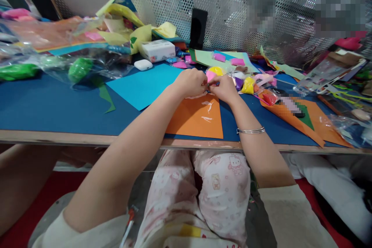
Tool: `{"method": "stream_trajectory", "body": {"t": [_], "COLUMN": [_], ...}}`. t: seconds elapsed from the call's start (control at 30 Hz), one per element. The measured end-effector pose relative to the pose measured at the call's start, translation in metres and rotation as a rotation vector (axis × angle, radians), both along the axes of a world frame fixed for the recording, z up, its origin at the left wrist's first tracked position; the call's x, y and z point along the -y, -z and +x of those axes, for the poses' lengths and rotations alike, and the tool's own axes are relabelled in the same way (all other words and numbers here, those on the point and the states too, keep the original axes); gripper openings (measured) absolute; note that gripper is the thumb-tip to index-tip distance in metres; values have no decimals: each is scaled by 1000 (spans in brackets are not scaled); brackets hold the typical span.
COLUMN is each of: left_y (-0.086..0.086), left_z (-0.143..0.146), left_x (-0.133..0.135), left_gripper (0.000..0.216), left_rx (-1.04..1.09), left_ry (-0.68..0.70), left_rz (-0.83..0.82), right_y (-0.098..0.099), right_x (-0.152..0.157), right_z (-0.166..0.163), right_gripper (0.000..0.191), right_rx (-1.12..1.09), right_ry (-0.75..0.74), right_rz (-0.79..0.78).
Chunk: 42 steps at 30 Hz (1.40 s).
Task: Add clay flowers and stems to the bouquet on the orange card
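Note:
My left hand (190, 82) and my right hand (225, 88) meet above the far edge of an orange paper sheet (197, 118). Both have their fingers pinched together on a small pink piece of clay (210, 76) held between them. The orange sheet carries a few thin white clay strips (207, 110). A silver bangle (250, 130) circles my right wrist. Just beyond the hands lie a yellow clay ball (216, 70) and other clay lumps in yellow (248, 85) and purple (238, 82).
A light blue sheet (145, 85) lies left of the hands on the dark blue table (49, 104). Green clay in plastic bags (79, 68), a white case (143, 64), a white box (157, 49), a black phone (198, 28) and paper scraps crowd the back. Orange paper pieces (308, 122) lie right.

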<state>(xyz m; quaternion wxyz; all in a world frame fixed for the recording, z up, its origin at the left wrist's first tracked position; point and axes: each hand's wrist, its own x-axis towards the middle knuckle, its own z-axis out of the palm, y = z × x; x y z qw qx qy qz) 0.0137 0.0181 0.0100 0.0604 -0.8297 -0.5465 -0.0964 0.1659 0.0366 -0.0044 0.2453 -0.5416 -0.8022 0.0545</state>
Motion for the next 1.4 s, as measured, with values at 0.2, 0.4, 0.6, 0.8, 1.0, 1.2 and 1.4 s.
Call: {"method": "stream_trajectory", "body": {"t": [0.2,0.4,0.6,0.8,1.0,1.2,1.4], "left_y": [1,1,0,1,-3,-6,-3], "left_z": [0,0,0,1,2,3,3], "left_x": [0,-2,-1,1,4,5,4], "left_gripper": [41,44,46,45,41,39,40], "left_rx": [-27,-65,-67,-66,-51,-43,-31], "left_ry": [-8,12,17,10,-3,-1,6], "left_rz": [2,-39,-69,-44,-66,-96,-81], "right_y": [0,1,0,1,3,2,2], "right_x": [1,0,0,-1,-3,-2,-1], "right_z": [0,0,0,0,2,2,2], "right_gripper": [28,28,28,26,26,28,26], "right_rx": [-7,-7,-8,7,7,14,8], "right_ry": [-2,-23,-24,-25,-32,-23,-20], "right_rz": [-15,-23,-34,-23,-25,-19,-15]}}
